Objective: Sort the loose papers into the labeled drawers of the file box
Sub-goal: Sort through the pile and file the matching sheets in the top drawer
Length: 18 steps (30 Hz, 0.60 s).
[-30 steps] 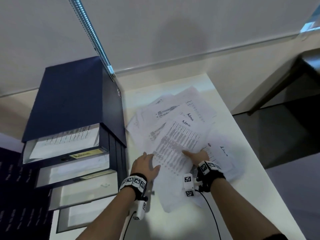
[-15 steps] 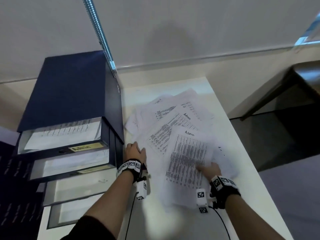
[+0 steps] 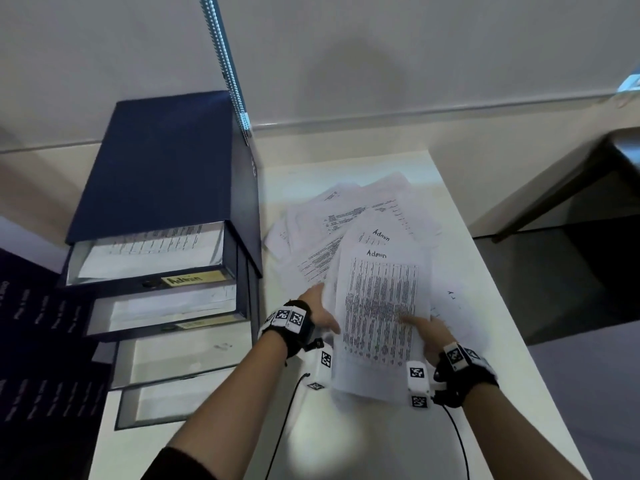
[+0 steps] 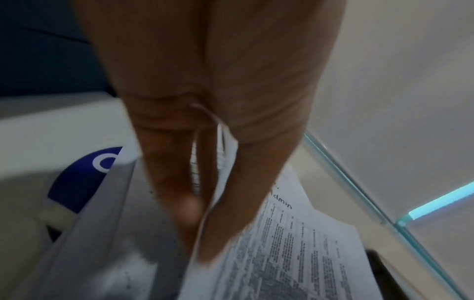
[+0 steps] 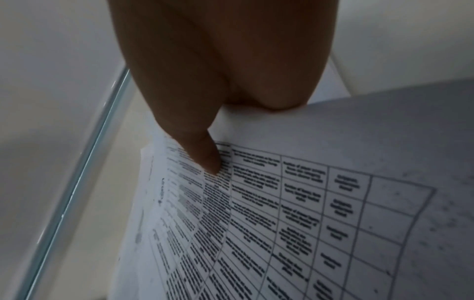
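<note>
Currently both hands, left hand and right hand, grip "Admin" sheet edges above loose papers; file box adjacent left, 4 drawers open; counter right edge near.

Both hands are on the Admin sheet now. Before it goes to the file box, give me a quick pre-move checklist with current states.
1. Heading of the white printed table sheet reads Admin: ok.
2. Left hand grips its left edge, paper between the fingers: ok.
3. Right hand holds its right edge, thumb on top: ok.
4. Only one sheet lifted: cannot tell; edges overlap.
5. Top drawer with yellow Admin label of the dark blue file box is pulled open: ok.
6. Room in that drawer: ok; one sheet lies inside.
</note>
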Motion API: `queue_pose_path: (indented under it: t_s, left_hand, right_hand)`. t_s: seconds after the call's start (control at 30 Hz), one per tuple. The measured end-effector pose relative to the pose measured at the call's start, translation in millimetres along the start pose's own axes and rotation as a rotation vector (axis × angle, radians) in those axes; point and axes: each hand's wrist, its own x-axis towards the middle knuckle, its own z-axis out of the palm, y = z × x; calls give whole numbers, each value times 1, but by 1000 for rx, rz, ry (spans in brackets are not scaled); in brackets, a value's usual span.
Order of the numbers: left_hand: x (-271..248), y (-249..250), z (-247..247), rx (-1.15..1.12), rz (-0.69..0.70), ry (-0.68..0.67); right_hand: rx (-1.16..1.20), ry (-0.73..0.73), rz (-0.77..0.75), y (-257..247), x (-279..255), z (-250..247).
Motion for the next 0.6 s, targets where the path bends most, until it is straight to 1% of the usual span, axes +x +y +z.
queue_pose_path:
  t_s: [0.03, 0.07, 0.1, 0.17, 0.2, 0.23, 0.3, 0.33, 0.37, 0.4, 0.43, 0.5, 0.57, 0.6]
  left_hand:
    - [-3, 0, 2, -7, -21, -58]
    - [-5, 0, 4, -42, -38, -43]
    - [-7, 0, 7, -100, -47, 30]
    - [-9, 2, 9, -174, -28, 252]
    - [-13, 3, 8, -186, -7, 294]
    - [-17, 3, 7, -192, 4, 259]
    - [-29, 3, 6, -168, 29, 74]
    - [-34, 1, 7, -144, 36, -25]
    - [-41, -1, 8, -114, 46, -91]
    - [-45, -6, 9, -94, 62, -110]
    - [-50, -10, 9, -77, 55, -96]
    - [-59, -20, 5, -96, 28, 35]
    - [-65, -32, 0, -169, 20, 166]
    - [-67, -39, -2, -230, 39, 193]
  right_hand:
    - [13, -9, 3, -2, -7, 0]
    - [30, -18, 0, -2, -10, 0]
    - [38, -6, -10, 0, -12, -1]
    - [16, -25, -21, 2, -15, -1]
    - [6, -26, -50, 4, -14, 0]
    - [-3, -22, -71, 6, -10, -1]
    - [-41, -8, -119, 15, 13, -8]
    - [-62, -30, -134, 16, 16, -9]
    - [-65, -39, -145, 14, 10, -8]
    - [-92, -72, -154, 10, -4, -5]
    - [-143, -111, -171, -1, -30, 0]
    - [-261, -165, -267, -15, -60, 6]
    - [-364, -173, -449, -28, -84, 8]
    - [-406, -170, -532, -35, -95, 8]
